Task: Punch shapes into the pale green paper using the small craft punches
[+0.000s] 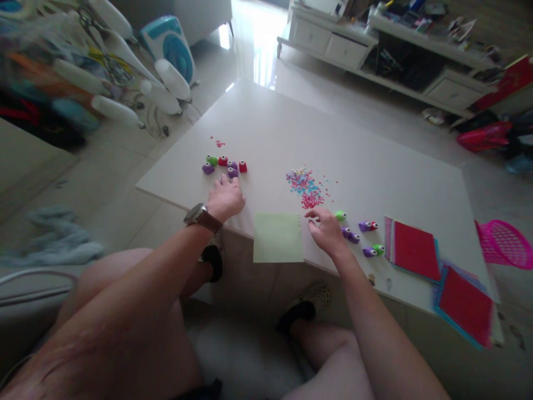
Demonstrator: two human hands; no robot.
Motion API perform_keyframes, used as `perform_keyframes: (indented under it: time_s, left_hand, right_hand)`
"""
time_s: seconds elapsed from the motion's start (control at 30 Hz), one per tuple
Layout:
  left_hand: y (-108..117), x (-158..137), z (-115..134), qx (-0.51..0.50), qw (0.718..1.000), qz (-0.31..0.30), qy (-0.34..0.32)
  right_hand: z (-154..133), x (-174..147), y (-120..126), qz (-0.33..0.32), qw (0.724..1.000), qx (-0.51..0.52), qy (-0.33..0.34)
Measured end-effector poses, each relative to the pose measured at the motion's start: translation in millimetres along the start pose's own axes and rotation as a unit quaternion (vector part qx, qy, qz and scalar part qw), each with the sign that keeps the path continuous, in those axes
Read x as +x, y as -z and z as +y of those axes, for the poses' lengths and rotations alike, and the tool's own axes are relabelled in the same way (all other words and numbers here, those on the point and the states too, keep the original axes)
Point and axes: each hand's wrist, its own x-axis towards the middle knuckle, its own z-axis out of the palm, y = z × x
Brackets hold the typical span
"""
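A pale green square sheet of paper (278,238) lies at the table's near edge and overhangs it slightly. Small marks run along its upper right edge. My left hand (227,198), with a watch at the wrist, rests on the table with fingers stretched forward. Its fingertips are at a purple craft punch (232,173); whether they touch it I cannot tell. Beside it stand several more punches, among them a red punch (242,166) and a green punch (212,160). My right hand (326,229) is beside the sheet's right edge, thumb and forefinger apart, below a pile of coloured confetti (306,189).
More punches, including a purple punch (369,252), lie right of my right hand. Two stacks of coloured paper follow, one topped by a red sheet (416,250). A pink basket (506,244) stands past the table's right edge. Red paper bits (220,144) lie at the far left.
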Motion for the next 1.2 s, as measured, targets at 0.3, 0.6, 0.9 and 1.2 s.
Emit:
perform_keyframes:
  time_s: [0.3, 0.6, 0.9, 1.2]
  left_hand:
    - [13.5, 5.4, -17.7, -0.028, 1.0, -0.005, 0.004]
    - [11.2, 4.2, -16.7, -0.015, 0.999, -0.027, -0.028]
    - [-0.8, 3.8, -9.6, -0.022, 0.997, 0.002, -0.07]
    - [-24.0, 7.7, -3.9, -0.035, 0.992, 0.01, -0.118]
  right_hand:
    - [-1.3, -0.9, 2.0, 0.009, 1.0, -0.006, 0.012]
    - [-3.8, -0.7, 1.9, -0.007, 1.0, 0.0, -0.008]
    - [-8.4, -0.8, 6.5, -0.048, 0.999, 0.004, -0.016]
    - [-6.2, -4.0, 6.1, -0.13, 0.991, -0.005, -0.025]
